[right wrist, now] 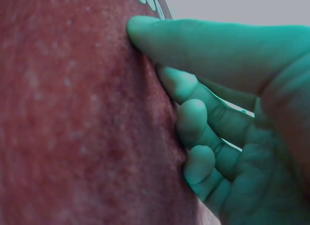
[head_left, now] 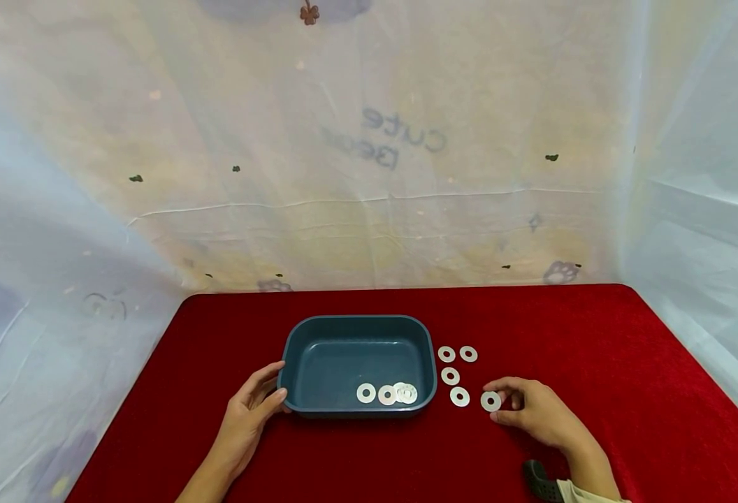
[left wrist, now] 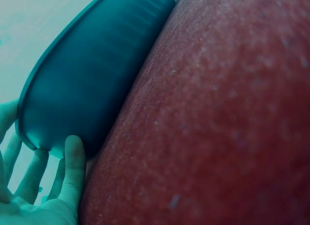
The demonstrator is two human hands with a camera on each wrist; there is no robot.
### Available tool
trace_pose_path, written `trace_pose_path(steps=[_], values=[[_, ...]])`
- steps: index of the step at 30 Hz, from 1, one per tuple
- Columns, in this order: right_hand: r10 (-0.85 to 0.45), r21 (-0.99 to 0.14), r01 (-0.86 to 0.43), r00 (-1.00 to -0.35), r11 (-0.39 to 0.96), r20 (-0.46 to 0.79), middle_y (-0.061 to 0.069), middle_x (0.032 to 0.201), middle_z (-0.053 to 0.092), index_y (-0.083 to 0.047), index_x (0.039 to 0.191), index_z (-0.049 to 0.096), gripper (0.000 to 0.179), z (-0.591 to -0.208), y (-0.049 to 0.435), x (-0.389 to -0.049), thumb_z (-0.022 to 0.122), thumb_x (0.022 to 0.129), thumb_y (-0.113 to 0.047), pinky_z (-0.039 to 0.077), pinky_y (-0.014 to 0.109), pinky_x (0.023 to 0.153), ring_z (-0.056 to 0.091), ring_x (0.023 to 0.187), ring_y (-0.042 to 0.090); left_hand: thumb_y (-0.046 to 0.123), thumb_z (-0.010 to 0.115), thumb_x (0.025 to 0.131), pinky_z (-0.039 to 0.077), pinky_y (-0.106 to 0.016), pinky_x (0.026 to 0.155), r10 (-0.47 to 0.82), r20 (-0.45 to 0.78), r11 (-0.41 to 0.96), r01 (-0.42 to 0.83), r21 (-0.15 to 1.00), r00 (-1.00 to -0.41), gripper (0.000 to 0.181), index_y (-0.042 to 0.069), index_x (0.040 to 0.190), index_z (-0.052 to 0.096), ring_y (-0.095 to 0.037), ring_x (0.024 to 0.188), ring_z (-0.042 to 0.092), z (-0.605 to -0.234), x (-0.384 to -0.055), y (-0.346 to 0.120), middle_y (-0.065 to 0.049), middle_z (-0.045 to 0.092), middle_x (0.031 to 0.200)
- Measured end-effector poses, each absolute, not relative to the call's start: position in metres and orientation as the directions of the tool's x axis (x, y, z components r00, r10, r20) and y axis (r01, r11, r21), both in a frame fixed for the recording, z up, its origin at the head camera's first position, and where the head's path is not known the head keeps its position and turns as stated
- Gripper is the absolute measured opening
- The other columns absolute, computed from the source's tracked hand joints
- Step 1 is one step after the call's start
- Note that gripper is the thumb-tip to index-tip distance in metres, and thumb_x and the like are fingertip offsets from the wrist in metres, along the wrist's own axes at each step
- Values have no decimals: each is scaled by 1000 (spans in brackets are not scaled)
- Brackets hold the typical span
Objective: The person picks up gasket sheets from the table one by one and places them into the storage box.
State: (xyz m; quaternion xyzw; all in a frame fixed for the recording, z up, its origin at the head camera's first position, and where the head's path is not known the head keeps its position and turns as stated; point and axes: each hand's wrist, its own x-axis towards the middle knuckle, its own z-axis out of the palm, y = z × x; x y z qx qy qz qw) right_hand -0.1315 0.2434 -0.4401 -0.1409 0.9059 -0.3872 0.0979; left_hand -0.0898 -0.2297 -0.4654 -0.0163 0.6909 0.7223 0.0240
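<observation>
The blue tray (head_left: 337, 365) sits open side up on the red cloth (head_left: 583, 342), its long axis running left to right across the table and its rounded short ends facing the two sides. The left hand (head_left: 245, 423) is at the tray's left end, thumb and fingers spread apart and fairly relaxed, their tips resting against the rim and outer wall. The right hand (head_left: 535, 411), right of the tray, has thumb and forefinger parted by about one disc and pinches the near washer (head_left: 491, 409) by opposite edges, the other fingers curled in; whether that washer is off the cloth cannot be told, and the right wrist view hides it. The near washer shows its flat face and centre hole upward; being round, it has no long axis. Four loose washers (head_left: 450, 382) lie flat between the tray's right end and the right hand, two side by side at the back and two stepping toward the near side, the back left one just beside the rim. In the tray, at least four more washers (head_left: 359, 393) lie along the near wall toward the right, the rightmost overlapping, so their exact count is unclear. Cloth spreads beyond the tray to the back edge, where the printed curtain (head_left: 344, 237) hangs, with wider room left of the left hand and right of the right hand.
</observation>
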Motion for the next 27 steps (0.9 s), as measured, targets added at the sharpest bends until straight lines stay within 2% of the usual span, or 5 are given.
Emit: trace_pose_path(steps=[27], values=[[-300,-744,-156,-952,650,-62,0,87,62,-15,109,70,34,-435,239,-131,84,78,-21,42,23,57,48,64,3,16,61,100,56,-27,81,7,-56,-51,-56,997,-998,54,9,149,40,-10,106,61,-465,-90,-229,-11,50,140]])
